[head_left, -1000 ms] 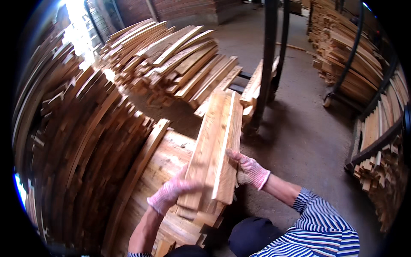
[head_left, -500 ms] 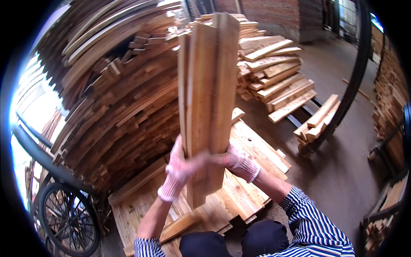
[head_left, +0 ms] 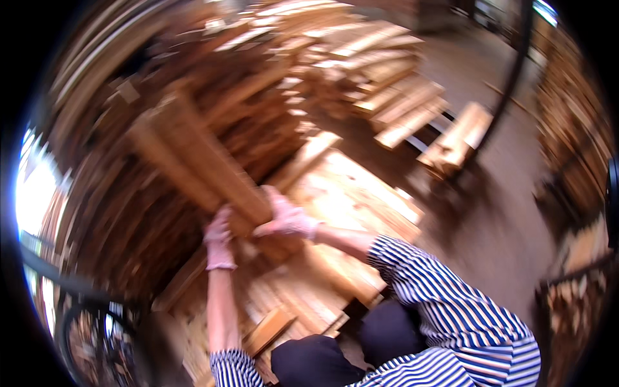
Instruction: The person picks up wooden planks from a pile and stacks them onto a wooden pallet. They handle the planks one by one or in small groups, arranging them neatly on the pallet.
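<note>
A bundle of long wooden planks (head_left: 206,164) is gripped between my two gloved hands, its far end tilted up and to the left. My left hand (head_left: 220,238), in a pinkish knit glove, clasps the bundle's left side near its lower end. On the other side my right hand (head_left: 287,216), gloved alike, presses against the planks with its thumb across the lower part. Beneath them lies a low platform of flat boards (head_left: 361,200), with a loose short plank (head_left: 269,329) on it close to me. Motion blur softens the planks' edges.
A tall stack of lumber (head_left: 97,213) rises at the left and behind. Another pile of planks (head_left: 400,103) stands at the far right, with a few boards (head_left: 458,138) on a metal frame beside it. A spoked wheel (head_left: 97,342) is at the lower left. More timber (head_left: 574,122) lines the right edge.
The plank bundle has swung from upright to leaning left, and both hands have moved left with it. The whole view has shifted and blurred.
</note>
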`<state>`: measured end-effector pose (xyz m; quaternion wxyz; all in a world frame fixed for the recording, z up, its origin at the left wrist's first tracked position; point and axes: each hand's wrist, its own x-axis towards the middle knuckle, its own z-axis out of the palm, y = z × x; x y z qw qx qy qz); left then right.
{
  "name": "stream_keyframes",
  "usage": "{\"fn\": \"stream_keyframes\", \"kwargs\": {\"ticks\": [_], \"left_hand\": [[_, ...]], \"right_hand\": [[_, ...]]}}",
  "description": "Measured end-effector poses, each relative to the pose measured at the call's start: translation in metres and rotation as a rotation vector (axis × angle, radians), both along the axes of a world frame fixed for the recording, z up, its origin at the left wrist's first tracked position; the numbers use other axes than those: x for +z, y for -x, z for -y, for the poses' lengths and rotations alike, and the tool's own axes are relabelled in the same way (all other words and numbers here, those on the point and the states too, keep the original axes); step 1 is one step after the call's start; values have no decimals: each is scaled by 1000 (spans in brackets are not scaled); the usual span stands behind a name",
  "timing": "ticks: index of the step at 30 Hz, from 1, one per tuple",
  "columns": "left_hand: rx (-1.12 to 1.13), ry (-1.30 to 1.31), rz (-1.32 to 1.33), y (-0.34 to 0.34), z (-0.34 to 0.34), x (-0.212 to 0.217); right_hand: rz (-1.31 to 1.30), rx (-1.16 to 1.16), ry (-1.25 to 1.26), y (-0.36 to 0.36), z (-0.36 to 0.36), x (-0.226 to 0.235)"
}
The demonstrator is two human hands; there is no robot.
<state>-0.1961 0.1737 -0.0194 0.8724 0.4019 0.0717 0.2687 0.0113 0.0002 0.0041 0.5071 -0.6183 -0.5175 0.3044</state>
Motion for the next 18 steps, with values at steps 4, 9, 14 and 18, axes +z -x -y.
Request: {"fn": "stream_keyframes", "kwargs": {"ticks": [4,9,14,18], "left_hand": [[-693,602,578,44,-44,-41],[-820,725,646,56,-78,-41],[-800,583,1035,-37,43,-4],[-1054,838,899,-94,124,81]], "right_hand": [[12,-115,-21,-8,51,16],[-84,-961,-83,-145,160,-8],[-811,-1353,3,-311,327,-53],[-1345,-667,-372,-336,292,-56]]}}
